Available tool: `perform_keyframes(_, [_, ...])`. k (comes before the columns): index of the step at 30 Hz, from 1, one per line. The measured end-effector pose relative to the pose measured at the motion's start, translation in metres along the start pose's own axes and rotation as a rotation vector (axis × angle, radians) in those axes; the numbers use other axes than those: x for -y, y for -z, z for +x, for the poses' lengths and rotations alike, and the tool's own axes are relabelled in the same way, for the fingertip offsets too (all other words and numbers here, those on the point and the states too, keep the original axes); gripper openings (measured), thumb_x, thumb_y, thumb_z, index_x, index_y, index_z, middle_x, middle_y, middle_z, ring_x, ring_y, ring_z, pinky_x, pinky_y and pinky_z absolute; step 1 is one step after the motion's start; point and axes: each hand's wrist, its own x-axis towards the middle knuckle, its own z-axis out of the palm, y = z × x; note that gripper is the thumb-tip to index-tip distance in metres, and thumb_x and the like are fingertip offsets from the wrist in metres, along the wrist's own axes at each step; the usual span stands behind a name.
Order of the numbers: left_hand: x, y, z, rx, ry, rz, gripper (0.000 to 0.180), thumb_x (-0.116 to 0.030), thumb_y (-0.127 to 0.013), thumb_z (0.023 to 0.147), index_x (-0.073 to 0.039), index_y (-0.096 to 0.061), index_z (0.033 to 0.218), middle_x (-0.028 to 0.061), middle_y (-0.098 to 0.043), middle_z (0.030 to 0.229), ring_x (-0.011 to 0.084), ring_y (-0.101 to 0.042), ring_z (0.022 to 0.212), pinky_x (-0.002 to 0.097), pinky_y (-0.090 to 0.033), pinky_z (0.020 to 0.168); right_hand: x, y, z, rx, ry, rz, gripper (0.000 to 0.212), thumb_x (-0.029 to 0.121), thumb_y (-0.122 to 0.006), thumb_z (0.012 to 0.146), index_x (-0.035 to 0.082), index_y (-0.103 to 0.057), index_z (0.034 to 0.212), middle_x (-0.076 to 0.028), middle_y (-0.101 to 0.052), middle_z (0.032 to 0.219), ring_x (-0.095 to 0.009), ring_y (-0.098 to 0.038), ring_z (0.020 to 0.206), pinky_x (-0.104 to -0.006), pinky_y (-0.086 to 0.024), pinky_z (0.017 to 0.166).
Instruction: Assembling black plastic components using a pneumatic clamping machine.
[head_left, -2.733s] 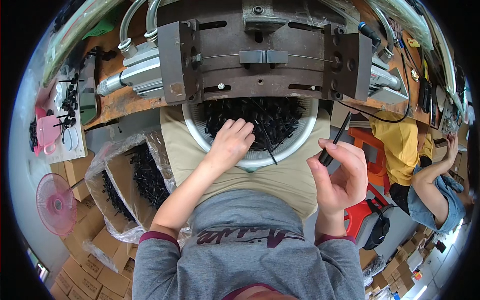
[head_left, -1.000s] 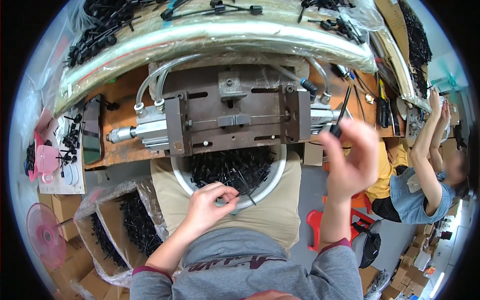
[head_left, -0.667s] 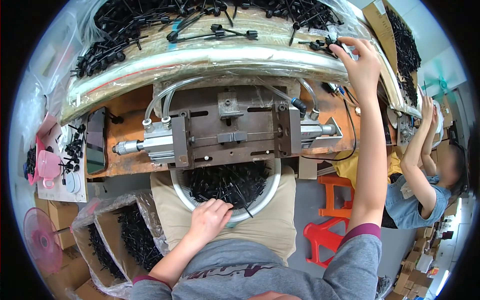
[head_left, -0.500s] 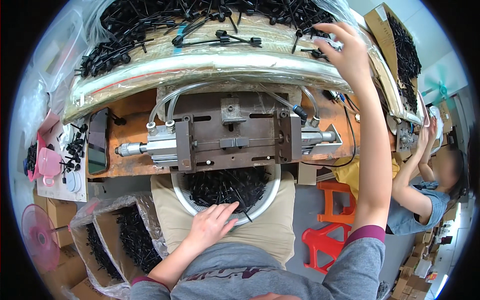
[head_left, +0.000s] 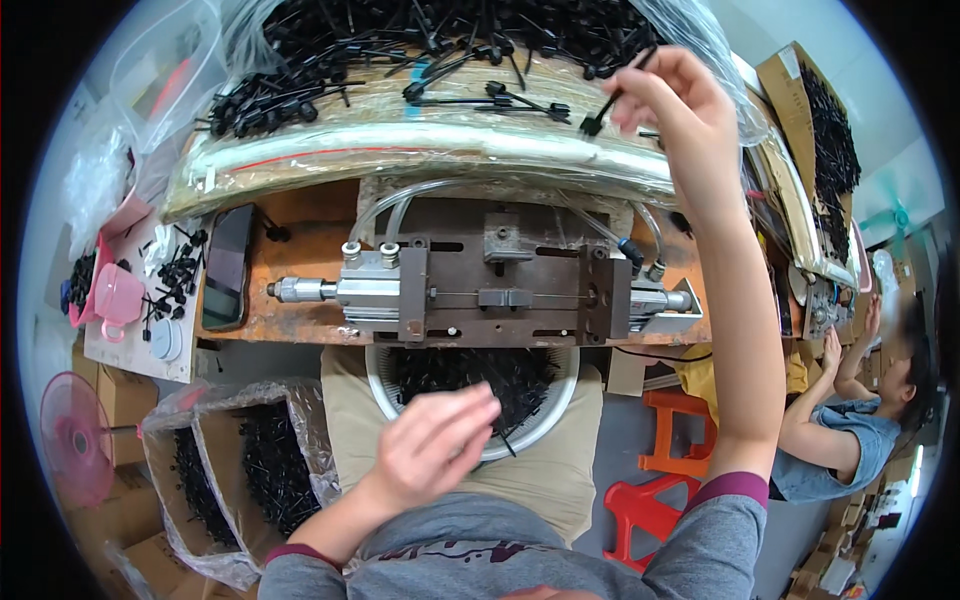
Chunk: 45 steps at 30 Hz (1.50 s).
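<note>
My right hand (head_left: 680, 105) is raised at the far right of the plastic-wrapped ledge, thumb and fingers pinching a black plastic stem with a wider head (head_left: 592, 126) that points down. Loose black pieces of the same sort (head_left: 480, 35) lie heaped behind it. My left hand (head_left: 435, 440) hovers over the near edge of a white basket (head_left: 574, 400) in my lap, its fingers stretched out with nothing seen in them. Black stemmed pieces (head_left: 520, 385) fill the basket. Between the hands stands a metal clamping fixture (head_left: 505, 297) with air cylinders and clear hoses.
A phone (head_left: 229, 265) lies left of the fixture, near a pink cup (head_left: 118, 300). Bags of black pieces (head_left: 275, 470) stand at lower left beside a pink fan (head_left: 76, 440). Red and orange stools (head_left: 640, 510) are at right, where another person (head_left: 840, 430) works.
My right hand has closed on a black stemmed piece and lifted it from the heap. My left hand has risen slightly off the basket rim. The whole view has shifted a little.
</note>
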Motion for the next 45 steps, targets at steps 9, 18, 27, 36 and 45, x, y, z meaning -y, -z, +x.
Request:
perform_keyframes(9, [-0.006, 0.022, 0.068, -0.166, 0.017, 0.123, 0.041, 0.004, -0.080, 0.072, 0.003, -0.069, 0.112, 0.0168, -0.069, 0.107, 0.0264, -0.069, 0.093, 0.0331, -0.058, 0.077, 0.035, -0.069, -0.074, 0.467, -0.527, 0.606, 0.022, 0.009, -0.067, 0.094, -0.004, -0.056, 0.109, -0.009, -0.068, 0.082, -0.013, -0.067, 0.067, -0.0242, -0.055, 0.061])
perform_keyframes(18, [0.004, -0.001, 0.057, 0.103, 0.066, 0.201, 0.032, -0.002, -0.077, 0.068, 0.002, -0.069, 0.100, 0.0157, -0.064, 0.120, 0.0277, -0.066, 0.098, 0.0357, -0.056, 0.077, -0.013, -0.054, 0.048, 0.282, 0.337, -0.887, 0.035, 0.008, -0.068, 0.073, 0.001, -0.069, 0.107, -0.019, -0.072, 0.099, -0.036, -0.067, 0.095, -0.0415, -0.054, 0.087])
perform_keyframes(27, [0.012, -0.020, 0.047, 0.178, 0.057, 0.381, 0.026, -0.007, -0.078, 0.071, -0.001, -0.070, 0.095, 0.0111, -0.066, 0.126, 0.0245, -0.069, 0.092, 0.0348, -0.055, 0.082, -0.013, -0.062, 0.064, 0.733, 0.314, -1.091, 0.023, 0.005, -0.062, 0.078, 0.001, -0.069, 0.100, -0.021, -0.071, 0.094, -0.038, -0.068, 0.092, -0.0441, -0.053, 0.081])
perform_keyframes(36, [0.010, -0.021, 0.057, 0.229, 0.070, 0.436, 0.026, -0.007, -0.079, 0.069, -0.001, -0.071, 0.094, 0.0118, -0.068, 0.124, 0.0216, -0.068, 0.076, 0.0315, -0.054, 0.070, -0.017, -0.031, 0.049, 0.555, 0.456, -0.940, 0.021, 0.005, -0.058, 0.084, -0.002, -0.067, 0.102, -0.023, -0.070, 0.091, -0.037, -0.068, 0.085, -0.0431, -0.053, 0.077])
perform_keyframes(45, [0.012, -0.019, 0.055, 0.230, 0.085, 0.460, 0.023, -0.008, -0.080, 0.070, -0.004, -0.072, 0.091, 0.0109, -0.068, 0.124, 0.0192, -0.067, 0.067, 0.0290, -0.053, 0.064, 0.027, 0.005, 0.012, 0.281, -0.295, 0.028, 0.032, 0.014, -0.064, 0.088, -0.003, -0.064, 0.116, -0.011, -0.068, 0.084, -0.013, -0.056, 0.061, -0.0249, -0.044, 0.058])
